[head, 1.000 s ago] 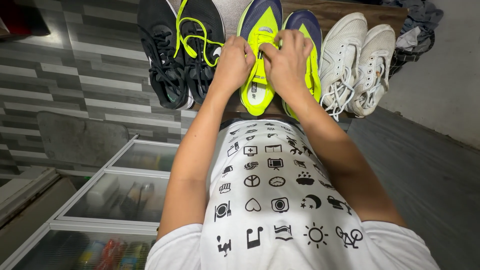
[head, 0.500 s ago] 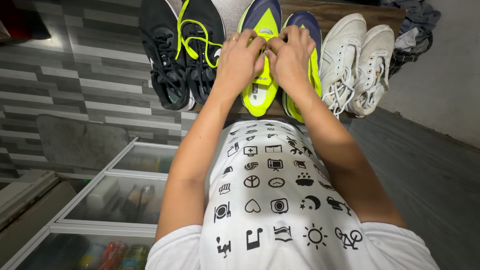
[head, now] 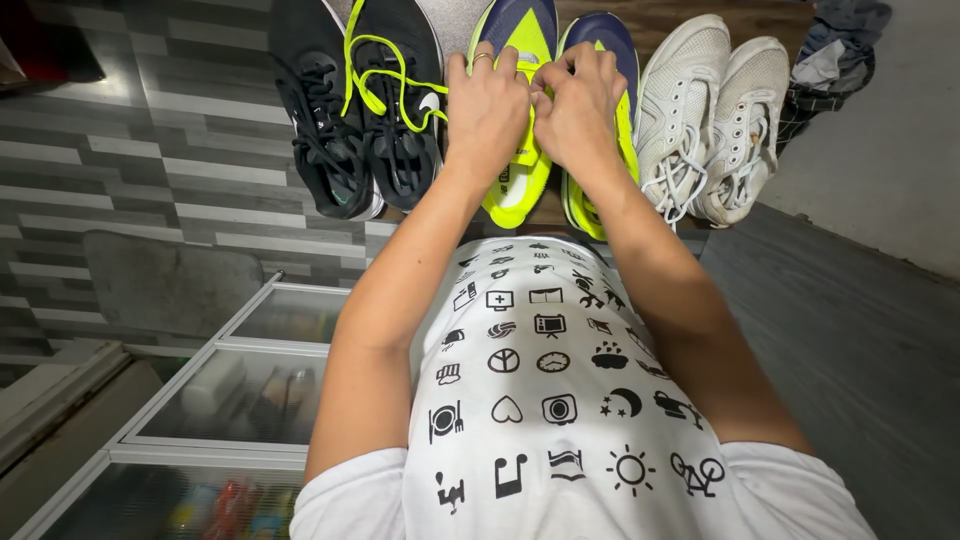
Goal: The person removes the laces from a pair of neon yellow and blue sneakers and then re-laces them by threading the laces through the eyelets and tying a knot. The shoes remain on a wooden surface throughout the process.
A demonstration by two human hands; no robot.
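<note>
A neon yellow and navy shoe point(head: 520, 180) stands on a wooden shelf point(head: 700, 20), with its twin point(head: 598, 40) to the right. My left hand point(head: 487, 110) lies over the shoe's lacing, fingers bent, a ring on one finger. My right hand point(head: 578, 105) presses against it from the right, fingertips pinched at the laces near the tongue. Both hands cover the laces, so how they are gripped is hidden.
A pair of black shoes point(head: 350, 110), one with neon laces, stands to the left; a white pair point(head: 715, 120) to the right. Crumpled clothes point(head: 835, 50) lie at the far right. A glass-topped chest freezer point(head: 230, 390) sits below left, by the striped grey wall.
Both hands have slid further up the yellow shoe toward its toe, staying pressed together over the laces. The view shifted slightly.
</note>
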